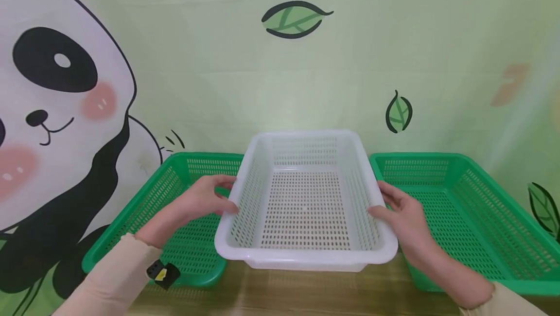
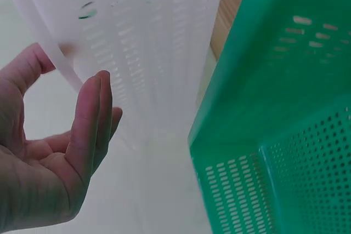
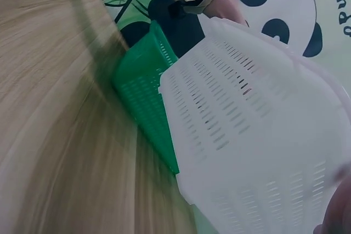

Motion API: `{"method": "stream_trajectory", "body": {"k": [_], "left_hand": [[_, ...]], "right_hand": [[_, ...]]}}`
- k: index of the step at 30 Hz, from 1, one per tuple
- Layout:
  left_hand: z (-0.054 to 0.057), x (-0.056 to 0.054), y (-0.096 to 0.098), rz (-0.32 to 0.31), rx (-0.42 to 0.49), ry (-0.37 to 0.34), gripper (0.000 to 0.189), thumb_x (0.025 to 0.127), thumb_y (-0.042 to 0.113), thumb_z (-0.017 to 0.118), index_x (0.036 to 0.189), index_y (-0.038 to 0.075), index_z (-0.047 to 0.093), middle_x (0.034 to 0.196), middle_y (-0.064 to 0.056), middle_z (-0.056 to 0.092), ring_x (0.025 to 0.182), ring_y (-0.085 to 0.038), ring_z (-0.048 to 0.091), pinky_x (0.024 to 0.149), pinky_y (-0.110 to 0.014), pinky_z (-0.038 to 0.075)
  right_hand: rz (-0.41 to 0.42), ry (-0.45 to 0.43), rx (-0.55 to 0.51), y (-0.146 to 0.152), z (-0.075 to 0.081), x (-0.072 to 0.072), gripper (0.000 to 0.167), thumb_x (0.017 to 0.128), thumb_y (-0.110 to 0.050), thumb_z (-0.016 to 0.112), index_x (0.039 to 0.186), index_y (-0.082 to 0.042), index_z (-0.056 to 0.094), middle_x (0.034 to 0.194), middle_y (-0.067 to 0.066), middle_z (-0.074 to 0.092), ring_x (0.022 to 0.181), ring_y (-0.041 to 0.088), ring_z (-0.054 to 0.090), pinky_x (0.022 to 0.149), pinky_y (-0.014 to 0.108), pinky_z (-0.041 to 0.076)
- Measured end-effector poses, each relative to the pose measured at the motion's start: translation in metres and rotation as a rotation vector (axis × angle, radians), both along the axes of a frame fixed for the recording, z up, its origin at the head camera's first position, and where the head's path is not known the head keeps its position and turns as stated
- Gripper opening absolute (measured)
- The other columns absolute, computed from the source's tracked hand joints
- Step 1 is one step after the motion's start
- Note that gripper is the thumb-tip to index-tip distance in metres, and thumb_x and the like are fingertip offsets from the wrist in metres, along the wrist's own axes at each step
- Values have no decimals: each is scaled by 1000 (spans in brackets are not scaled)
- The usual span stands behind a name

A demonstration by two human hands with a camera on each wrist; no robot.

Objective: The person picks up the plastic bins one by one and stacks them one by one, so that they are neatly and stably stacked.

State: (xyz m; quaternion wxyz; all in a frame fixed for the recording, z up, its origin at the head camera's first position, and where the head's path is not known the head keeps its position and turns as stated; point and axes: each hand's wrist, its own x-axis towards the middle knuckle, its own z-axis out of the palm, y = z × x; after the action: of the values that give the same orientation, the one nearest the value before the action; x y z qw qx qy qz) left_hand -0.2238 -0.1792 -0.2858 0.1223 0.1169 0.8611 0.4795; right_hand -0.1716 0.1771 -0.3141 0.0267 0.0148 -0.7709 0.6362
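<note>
A white plastic basket (image 1: pixel 306 256) with slotted walls is held up in the middle of the head view, its inside showing nothing but the perforated bottom. My left hand (image 1: pixel 204 196) grips its left rim, thumb over the edge and fingers outside. On the opposite rim, my right hand (image 1: pixel 407 216) holds on in the same way. The left wrist view shows the left thumb hooked over the white rim, with the fingers (image 2: pixel 90 124) along the outer wall. In the right wrist view, only a bit of the right hand (image 3: pixel 338 206) appears at the lower right edge.
Green plastic baskets stand on both sides of the white one: the left basket (image 1: pixel 192 277) partly behind my left arm, the right basket (image 1: pixel 520 286) beside my right arm. Below is a wood-grain tabletop (image 1: pixel 306 291). A panda-printed backdrop (image 1: pixel 197 63) hangs behind.
</note>
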Motion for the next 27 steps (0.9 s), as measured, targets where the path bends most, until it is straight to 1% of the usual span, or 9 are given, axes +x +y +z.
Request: {"method": "stream_trajectory", "body": {"k": [3,8,14,19,22,24,27], "left_hand": [[3,-1,-4,-14,-17,14,66,72,6,69,132,-1,41,117,-19,51,82,-23,65,68,-39,54],[9,-4,-13,-31,-26,30,66,73,8,69,132,0,41,116,-19,53,84,-23,64,69,-39,54],[17,-9,-27,-48,-24,50,66,75,9,69,133,1,40,112,-20,58,85,-24,64,70,-39,53],[20,-13,-42,-28,-45,63,68,74,11,70,135,2,39,110,-18,60,85,-23,65,71,-38,53],[25,-12,-49,-12,-70,75,69,74,11,69,135,0,38,113,-21,58,86,-22,64,71,-37,53],[29,-9,-53,-10,-85,87,70,75,10,68,135,-3,36,118,-23,54,87,-22,64,71,-36,53],[34,-5,-59,-2,-111,89,71,75,11,68,136,-4,35,121,-24,51,88,-22,63,70,-36,53]], "right_hand": [[-8,2,-12,-3,6,0,63,86,-7,57,141,-2,27,141,14,36,120,25,43,78,25,50],[-8,9,-31,-8,10,-1,63,85,-9,60,141,-4,29,140,13,38,119,21,44,77,23,50],[46,54,-93,-18,12,-5,61,87,-9,59,140,-1,29,139,15,38,123,21,41,77,18,48],[76,73,-125,-29,13,-10,58,88,-6,56,139,2,29,140,15,37,128,22,36,80,13,44],[88,93,-129,-35,12,-12,57,87,-5,56,138,3,31,140,15,37,128,21,36,81,11,43],[97,100,-139,-39,12,-13,58,87,-5,57,138,3,32,139,15,38,128,20,36,82,12,43],[107,102,-159,-46,12,-12,58,86,-6,59,137,3,33,139,15,39,127,20,36,82,12,43]]}}
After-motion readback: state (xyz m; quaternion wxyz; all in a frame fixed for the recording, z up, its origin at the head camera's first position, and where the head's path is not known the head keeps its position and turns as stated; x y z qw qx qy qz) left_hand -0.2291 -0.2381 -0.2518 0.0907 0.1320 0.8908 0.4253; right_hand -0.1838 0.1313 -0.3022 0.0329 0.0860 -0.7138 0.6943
